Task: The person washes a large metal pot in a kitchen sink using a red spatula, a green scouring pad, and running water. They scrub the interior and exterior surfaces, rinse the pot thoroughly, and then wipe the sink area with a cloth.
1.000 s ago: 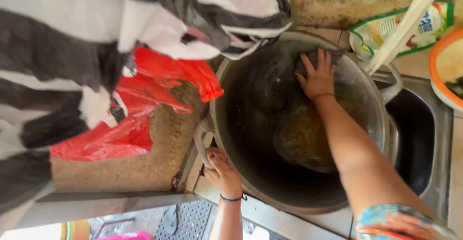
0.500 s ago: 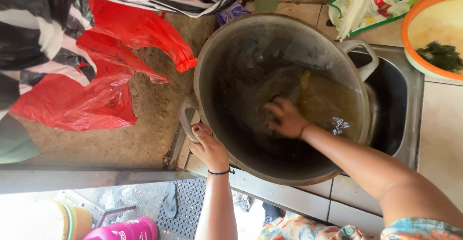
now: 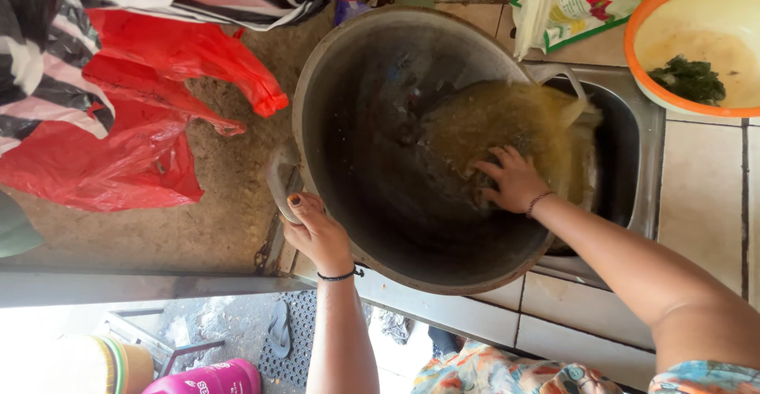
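Observation:
A large dark metal pot (image 3: pixel 372 172) is tilted over a steel sink (image 3: pixel 645 164), and murky yellow-brown water (image 3: pixel 507 125) pours from it over the rim into the basin. My left hand (image 3: pixel 317 232) grips the pot's near handle at the lower left rim. Inside the pot, my right hand (image 3: pixel 514 180) presses flat on the wet inner wall, fingers spread, at the edge of the water.
An orange-rimmed bowl (image 3: pixel 697 46) holding liquid and green leaves sits at the upper right on the tiled counter (image 3: pixel 704 196). A green and white packet (image 3: pixel 586 2) lies beside it. Red plastic bags (image 3: pixel 150 117) and striped cloth (image 3: pixel 47 70) lie on the left. Below is a floor with a sandal (image 3: pixel 279 329).
The pot has tipped further toward the sink and the water now spills out. My right hand slid from the pot's middle toward the rim on the sink side.

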